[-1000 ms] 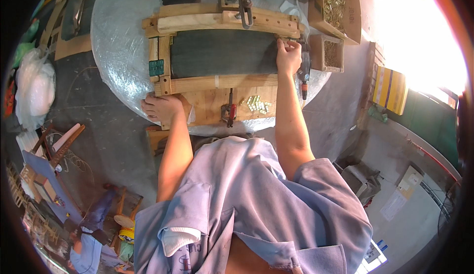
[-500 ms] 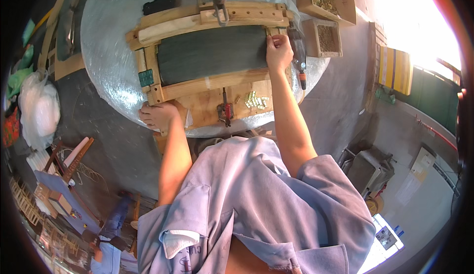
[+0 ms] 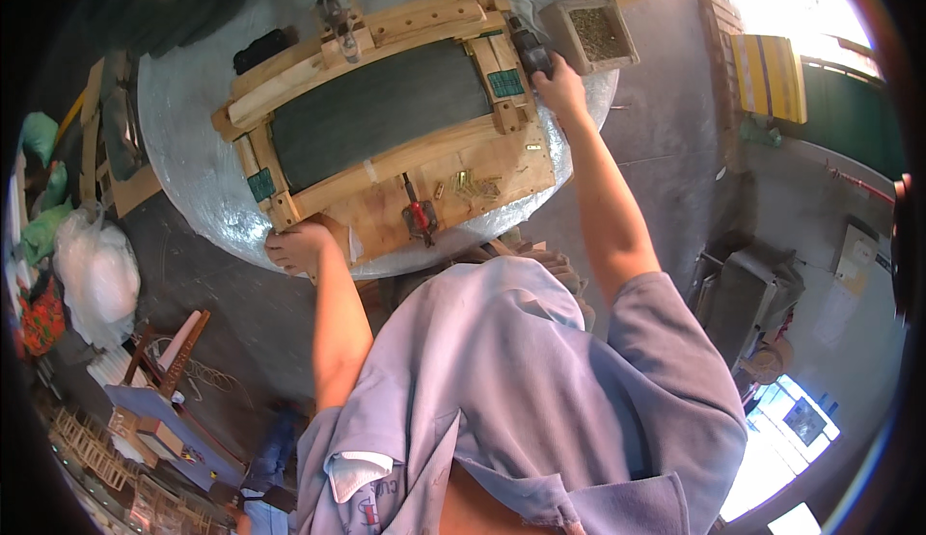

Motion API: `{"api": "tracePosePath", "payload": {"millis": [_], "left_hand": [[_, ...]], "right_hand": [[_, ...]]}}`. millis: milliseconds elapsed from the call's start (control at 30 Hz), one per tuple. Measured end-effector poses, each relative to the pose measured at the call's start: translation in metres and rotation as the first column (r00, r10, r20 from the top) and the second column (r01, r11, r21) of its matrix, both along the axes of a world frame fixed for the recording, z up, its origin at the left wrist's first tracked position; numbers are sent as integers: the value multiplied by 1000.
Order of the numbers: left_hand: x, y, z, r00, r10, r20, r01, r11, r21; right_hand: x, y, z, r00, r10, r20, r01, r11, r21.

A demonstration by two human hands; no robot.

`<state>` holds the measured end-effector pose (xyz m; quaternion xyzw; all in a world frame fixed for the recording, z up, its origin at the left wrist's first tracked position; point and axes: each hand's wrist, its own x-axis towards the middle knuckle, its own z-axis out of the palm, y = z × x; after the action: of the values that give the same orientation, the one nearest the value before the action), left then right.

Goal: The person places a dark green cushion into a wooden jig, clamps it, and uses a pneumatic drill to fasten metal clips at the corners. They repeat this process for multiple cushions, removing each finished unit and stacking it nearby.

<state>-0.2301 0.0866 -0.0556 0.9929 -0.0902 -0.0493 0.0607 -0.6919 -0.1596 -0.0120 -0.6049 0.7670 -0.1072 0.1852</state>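
Right hand's grip (image 3: 560,83) seems closed on a black tool (image 3: 531,51) over the shiny round table (image 3: 188,164), grey floor (image 3: 666,120) beyond.

Black tool (image 3: 530,50), probably drill, beside slanted wooden frame (image 3: 424,148).

We're in a workshop here, judging by the wooden frame (image 3: 407,156) on the table (image 3: 188,173) with a metal clamp (image 3: 335,12) at eleven o'clock, the black power tool (image 3: 528,45) and box (image 3: 562,35) of small bits at one o'clock, and the slatted wooden pieces (image 3: 87,446) at eight o'clock.
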Motion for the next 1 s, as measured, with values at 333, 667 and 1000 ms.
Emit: {"api": "tracePosePath", "payload": {"millis": [333, 667, 1000], "left_hand": [[20, 37, 22, 892, -20, -451, -300, 721, -625], [-144, 9, 172, 497, -706, -505, -152, 502, -851], [-299, -39, 164, -458, -454, -764, 134, 815, -564]], "right_hand": [[22, -21, 42, 998, 26, -56, -6, 945, 328], [-8, 137, 102, 950, -80, 301, 112, 989, -91], [4, 295, 178, 941, -12, 338, 104, 961, -256]]}}
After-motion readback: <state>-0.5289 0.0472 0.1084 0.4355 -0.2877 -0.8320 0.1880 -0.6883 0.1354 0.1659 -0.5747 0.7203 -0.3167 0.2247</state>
